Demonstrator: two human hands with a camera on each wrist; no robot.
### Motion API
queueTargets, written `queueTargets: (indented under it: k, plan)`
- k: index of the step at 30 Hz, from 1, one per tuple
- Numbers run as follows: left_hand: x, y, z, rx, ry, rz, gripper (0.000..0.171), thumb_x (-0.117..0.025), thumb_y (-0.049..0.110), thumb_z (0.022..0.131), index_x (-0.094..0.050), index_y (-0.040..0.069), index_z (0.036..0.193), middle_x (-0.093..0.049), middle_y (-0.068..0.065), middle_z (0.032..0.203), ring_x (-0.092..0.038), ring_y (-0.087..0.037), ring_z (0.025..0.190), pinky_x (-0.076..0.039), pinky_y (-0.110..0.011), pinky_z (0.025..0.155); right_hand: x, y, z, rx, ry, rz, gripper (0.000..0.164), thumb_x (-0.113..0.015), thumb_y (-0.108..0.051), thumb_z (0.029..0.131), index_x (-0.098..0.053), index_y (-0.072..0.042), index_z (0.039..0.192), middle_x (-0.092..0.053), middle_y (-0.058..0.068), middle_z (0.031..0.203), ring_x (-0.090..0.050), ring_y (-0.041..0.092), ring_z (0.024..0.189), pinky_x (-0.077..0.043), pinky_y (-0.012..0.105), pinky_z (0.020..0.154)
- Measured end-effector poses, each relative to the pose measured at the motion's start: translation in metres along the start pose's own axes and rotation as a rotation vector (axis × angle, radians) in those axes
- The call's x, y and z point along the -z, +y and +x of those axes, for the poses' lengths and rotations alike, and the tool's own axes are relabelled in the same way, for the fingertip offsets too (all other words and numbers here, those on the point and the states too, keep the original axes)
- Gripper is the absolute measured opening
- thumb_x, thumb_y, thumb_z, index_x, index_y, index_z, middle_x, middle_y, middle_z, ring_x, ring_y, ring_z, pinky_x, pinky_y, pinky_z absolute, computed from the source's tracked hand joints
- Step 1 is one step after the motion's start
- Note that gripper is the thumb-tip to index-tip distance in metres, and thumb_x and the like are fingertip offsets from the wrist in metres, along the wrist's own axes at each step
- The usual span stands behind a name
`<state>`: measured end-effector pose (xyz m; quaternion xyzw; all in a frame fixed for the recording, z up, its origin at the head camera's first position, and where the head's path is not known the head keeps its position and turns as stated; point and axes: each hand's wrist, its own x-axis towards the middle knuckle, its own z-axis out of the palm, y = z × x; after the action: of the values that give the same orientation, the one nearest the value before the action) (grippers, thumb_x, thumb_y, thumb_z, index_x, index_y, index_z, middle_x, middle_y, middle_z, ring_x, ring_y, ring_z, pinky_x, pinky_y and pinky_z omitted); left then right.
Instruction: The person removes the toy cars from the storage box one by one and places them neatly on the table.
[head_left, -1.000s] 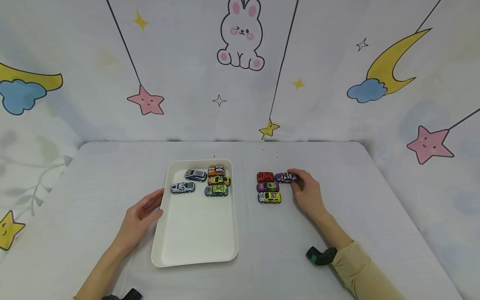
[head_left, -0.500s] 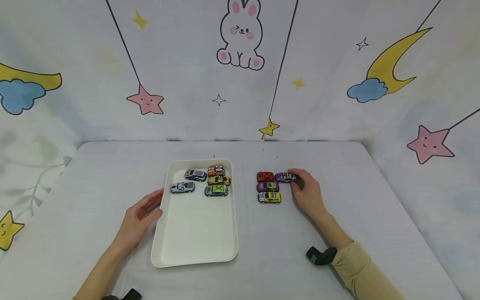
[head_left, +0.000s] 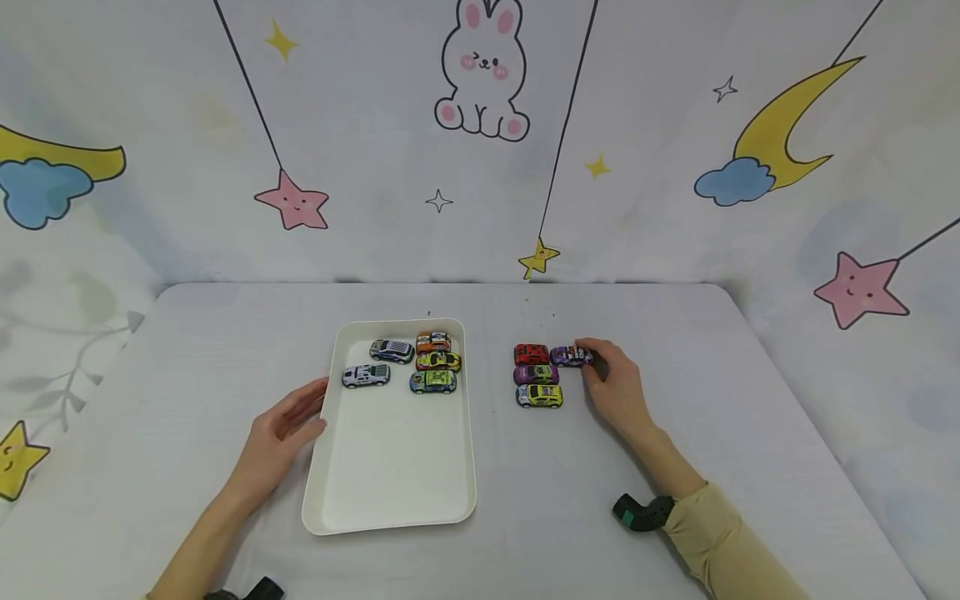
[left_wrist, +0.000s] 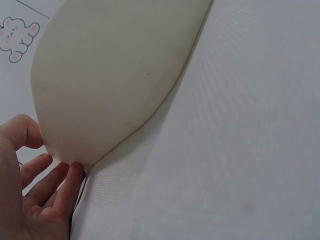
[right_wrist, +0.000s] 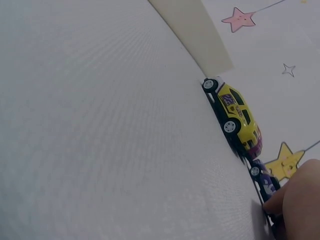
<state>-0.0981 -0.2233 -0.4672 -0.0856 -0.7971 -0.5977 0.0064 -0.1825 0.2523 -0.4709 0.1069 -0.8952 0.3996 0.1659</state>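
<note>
My left hand (head_left: 272,439) rests its fingertips against the left side of a white tray (head_left: 390,467); in the left wrist view the fingertips touch the tray's outer wall (left_wrist: 115,65). Inside the tray, toward the far end, are several toy cars: two silver ones, an orange one (head_left: 433,342), a yellow one (head_left: 438,361) and a green one (head_left: 432,382). My right hand (head_left: 619,387) pinches the rear end of a purple toy car (head_left: 570,356) on the table, right beside a red toy car (head_left: 531,354). The right wrist view shows my fingers partly covering the purple car.
Below the red car sit a purple-and-green toy car (head_left: 536,374) and a yellow toy car (head_left: 538,396), lined up in a column right of the tray. The white cloth-covered table (head_left: 540,500) meets a printed backdrop (head_left: 360,125) at its far edge.
</note>
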Motion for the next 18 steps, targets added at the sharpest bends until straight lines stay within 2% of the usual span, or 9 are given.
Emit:
queueTargets:
  k: [18]
  plan:
    - [0.0012, -0.002, 0.0009, 0.001, -0.003, -0.015, 0.051, -0.059, 0.007, 0.1, -0.044, 0.001, 0.149, -0.045, -0.026, 0.15, -0.052, 0.006, 0.127, -0.042, -0.007, 0.101, 0.0008, -0.0005, 0.0004, 0.005, -0.004, -0.001, 0.041, -0.061, 0.012, 0.086, -0.064, -0.002, 0.125, -0.066, 0.017, 0.126, -0.056, 0.035, 0.126, -0.042, 0.05, 0.111]
